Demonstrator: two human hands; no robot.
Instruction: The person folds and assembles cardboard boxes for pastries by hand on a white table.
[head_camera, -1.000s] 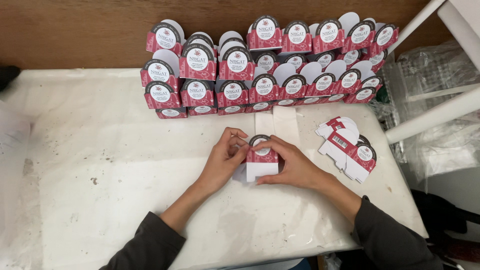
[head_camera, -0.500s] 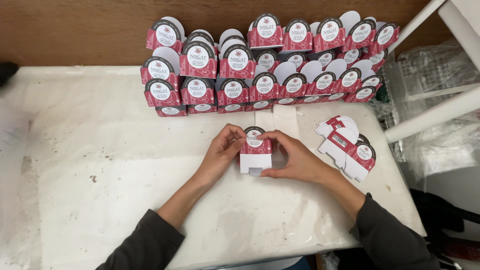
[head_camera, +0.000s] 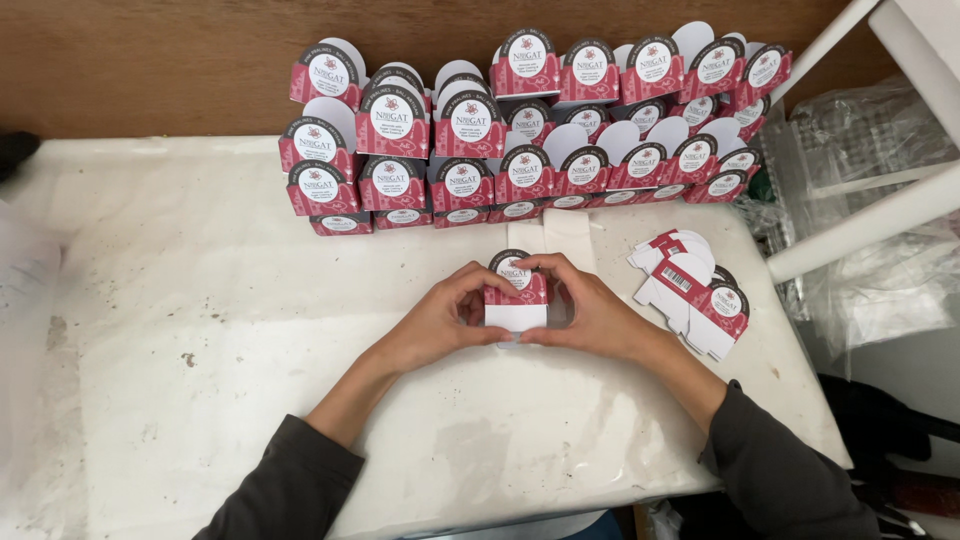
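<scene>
Fingers of both hands (head_camera: 520, 320) closed around red-and-white carton (head_camera: 515, 300) with round label, before stacked cartons (head_camera: 520, 130).

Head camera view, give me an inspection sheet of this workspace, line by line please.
Surface: white table, scuffed and speckled with small dark marks.
Job's things: one small red-and-white carton with a round label tab, upright, held between both hands.
Clutter: rows of like cartons stacked along the table's back edge; a pile of flat unfolded cartons right of the hands.
Grippers: left hand and right hand each close a grip on a side of the carton.
Cables: nothing seen.
Surroundings: brown wooden wall behind; white frame bars and clear plastic sheeting at right.
</scene>
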